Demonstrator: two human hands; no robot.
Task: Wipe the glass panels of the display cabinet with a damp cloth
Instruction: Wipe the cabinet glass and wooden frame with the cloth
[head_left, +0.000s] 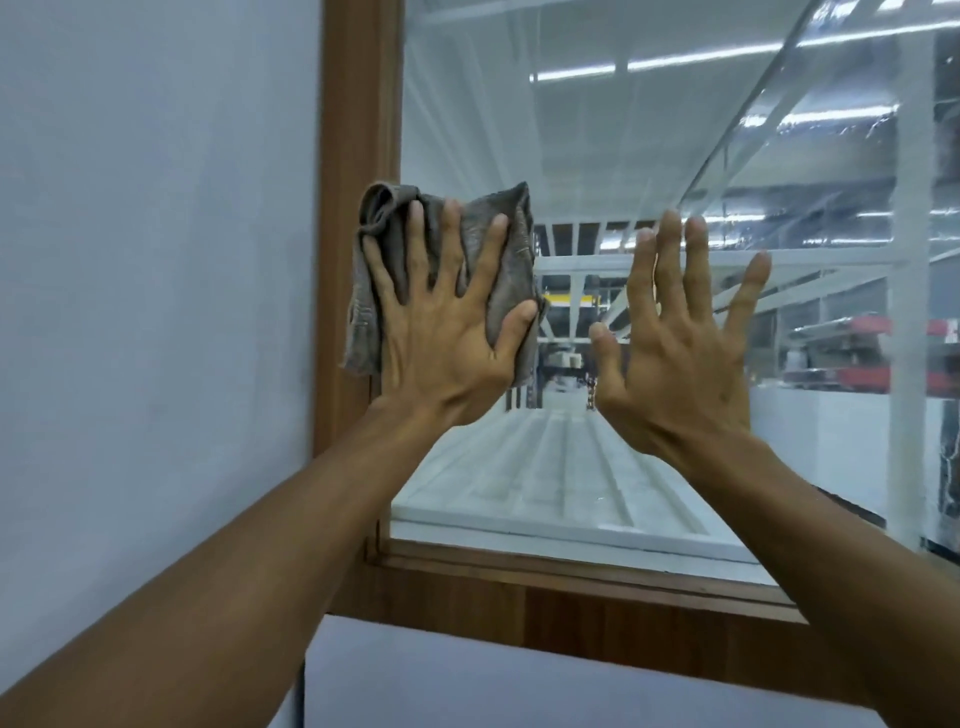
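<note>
A crumpled grey cloth lies flat against the glass panel at its left edge, partly over the brown wooden frame. My left hand is spread over the cloth with fingers apart, pressing it to the glass. My right hand is held up flat at the glass just to the right, fingers spread, holding nothing. The glass shows reflections of ceiling lights and shelving.
A plain white wall stands left of the frame. The frame's bottom rail runs below the glass. A white ribbed shelf lies inside the cabinet. A slanted inner glass edge crosses the upper right.
</note>
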